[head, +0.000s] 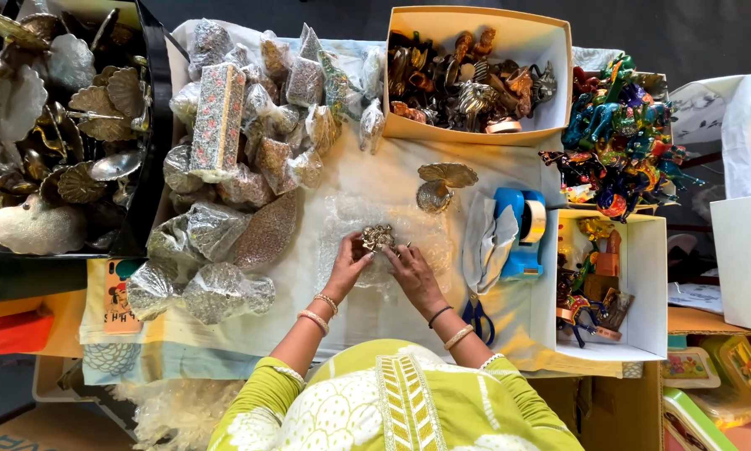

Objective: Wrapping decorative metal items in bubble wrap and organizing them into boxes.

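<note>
We are working near the middle of the counter [367, 171], and risks are running left to right. The pile of bubble-wrapped ornaments [233, 167] is crowding our left elbow; a nudge could topple it. Our left hand [345, 269] is pinching the small silvery filigree ornament [377, 237] on the clear bubble-wrap sheet [342, 219], and our right hand [411, 269] is pressing its other side with curled fingers; its prongs could snag the film. The blue tape dispenser [517, 232] is sitting near the right edge.
</note>
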